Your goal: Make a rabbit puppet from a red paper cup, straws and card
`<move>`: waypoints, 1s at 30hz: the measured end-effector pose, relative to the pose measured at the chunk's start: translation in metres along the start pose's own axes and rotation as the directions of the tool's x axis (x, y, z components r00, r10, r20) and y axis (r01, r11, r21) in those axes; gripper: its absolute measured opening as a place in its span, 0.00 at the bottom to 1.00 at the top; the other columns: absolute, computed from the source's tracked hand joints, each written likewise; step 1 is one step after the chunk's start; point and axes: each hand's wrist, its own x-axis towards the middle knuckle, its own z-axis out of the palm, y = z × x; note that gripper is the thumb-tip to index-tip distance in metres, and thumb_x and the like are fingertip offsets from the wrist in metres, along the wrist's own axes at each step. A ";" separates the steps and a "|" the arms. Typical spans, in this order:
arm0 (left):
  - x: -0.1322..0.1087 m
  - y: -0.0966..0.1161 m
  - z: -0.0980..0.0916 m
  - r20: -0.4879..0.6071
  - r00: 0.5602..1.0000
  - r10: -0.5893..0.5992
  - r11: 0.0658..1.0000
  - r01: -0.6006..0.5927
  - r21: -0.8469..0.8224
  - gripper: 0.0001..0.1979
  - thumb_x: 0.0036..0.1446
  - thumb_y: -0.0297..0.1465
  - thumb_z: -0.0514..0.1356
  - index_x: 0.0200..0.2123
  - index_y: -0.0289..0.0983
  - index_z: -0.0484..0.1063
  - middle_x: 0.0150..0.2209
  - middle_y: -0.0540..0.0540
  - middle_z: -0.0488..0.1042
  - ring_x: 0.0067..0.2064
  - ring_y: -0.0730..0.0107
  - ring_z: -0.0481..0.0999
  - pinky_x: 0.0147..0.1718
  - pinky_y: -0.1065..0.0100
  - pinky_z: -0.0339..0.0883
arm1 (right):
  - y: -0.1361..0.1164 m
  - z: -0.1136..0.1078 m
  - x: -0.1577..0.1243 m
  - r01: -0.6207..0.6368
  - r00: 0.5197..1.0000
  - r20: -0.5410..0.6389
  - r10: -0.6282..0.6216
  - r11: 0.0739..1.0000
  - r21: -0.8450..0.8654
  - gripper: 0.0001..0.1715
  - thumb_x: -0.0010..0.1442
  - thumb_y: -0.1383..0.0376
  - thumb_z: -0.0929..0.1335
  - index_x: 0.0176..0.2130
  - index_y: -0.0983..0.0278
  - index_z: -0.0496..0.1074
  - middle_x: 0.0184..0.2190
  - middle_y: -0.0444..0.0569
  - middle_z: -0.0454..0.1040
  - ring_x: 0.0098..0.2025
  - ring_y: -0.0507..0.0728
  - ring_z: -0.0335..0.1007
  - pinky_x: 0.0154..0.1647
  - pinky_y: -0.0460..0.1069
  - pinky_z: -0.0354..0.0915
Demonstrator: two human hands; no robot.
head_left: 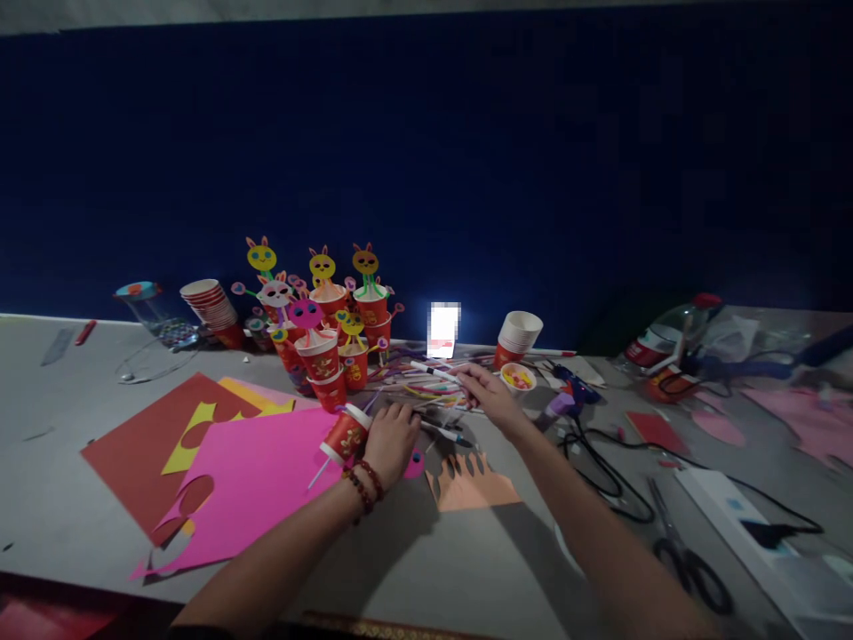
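My right hand [490, 393] pinches a white marker [436, 372] with a black band, above a pile of thin coloured sticks [426, 388]. My left hand [393, 437], with beaded bracelets at the wrist, rests low over the table with its fingers curled; what they hold, if anything, is hidden. Beside it a red paper cup [346, 433] lies tilted, a white stick poking out of it. A pink paper disc [414, 463] shows at the left hand's right side. Another marker [445, 432] lies between my hands. An orange paper cutout [473, 484] lies nearer me.
Rabbit-faced cup figures [323, 342] stand at the back left, beside stacked cups [211, 311]. Pink paper [259, 480] covers the left side. A lit phone [442, 331] leans at the back. Rightward are a cup of yellow pieces [518, 378], scissors [689, 560] and a power strip [726, 524].
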 end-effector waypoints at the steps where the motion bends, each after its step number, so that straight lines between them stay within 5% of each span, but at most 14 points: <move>1: -0.002 0.000 0.002 -0.001 1.000 0.003 1.000 -0.003 0.000 0.11 0.63 0.25 0.52 0.45 0.36 0.72 0.48 0.39 0.72 0.49 0.56 0.68 0.43 0.57 0.62 | 0.000 -0.005 -0.007 -0.015 1.000 -0.016 0.015 1.000 -0.006 0.19 0.61 0.51 0.63 0.42 0.62 0.70 0.21 0.38 0.60 0.20 0.49 0.57 0.22 0.44 0.60; 9: -0.006 0.000 0.006 -0.023 0.999 0.040 0.999 -0.040 0.009 0.09 0.63 0.26 0.53 0.43 0.36 0.73 0.49 0.39 0.72 0.50 0.55 0.68 0.45 0.57 0.61 | 0.011 -0.033 -0.045 -0.094 0.987 -0.143 0.079 0.990 -0.103 0.18 0.59 0.51 0.66 0.40 0.62 0.72 0.24 0.42 0.66 0.22 0.50 0.58 0.20 0.44 0.59; 18: -0.006 0.001 0.010 -0.006 0.997 0.079 0.997 -0.079 0.018 0.08 0.62 0.25 0.55 0.41 0.36 0.73 0.45 0.41 0.73 0.49 0.57 0.69 0.44 0.58 0.61 | 0.027 -0.036 -0.073 -0.155 0.987 -0.078 0.139 0.950 -0.272 0.17 0.59 0.52 0.65 0.38 0.61 0.74 0.34 0.47 0.76 0.30 0.56 0.70 0.24 0.46 0.64; 24: -0.010 -0.002 0.002 -0.009 0.999 0.046 0.999 -0.046 0.022 0.09 0.62 0.24 0.53 0.42 0.35 0.72 0.43 0.41 0.73 0.47 0.55 0.69 0.44 0.56 0.61 | 0.026 -0.041 -0.080 -0.117 0.987 -0.158 0.036 0.836 -0.536 0.15 0.62 0.54 0.63 0.38 0.59 0.74 0.38 0.49 0.78 0.40 0.62 0.73 0.38 0.52 0.66; 30: -0.014 -0.007 -0.005 0.010 1.000 0.020 0.999 -0.020 0.027 0.09 0.62 0.23 0.53 0.41 0.35 0.73 0.42 0.40 0.74 0.46 0.55 0.70 0.43 0.56 0.61 | 0.022 -0.039 -0.079 -0.071 0.995 -0.096 0.018 0.811 -0.581 0.16 0.62 0.55 0.62 0.38 0.59 0.74 0.37 0.49 0.79 0.39 0.61 0.74 0.37 0.51 0.65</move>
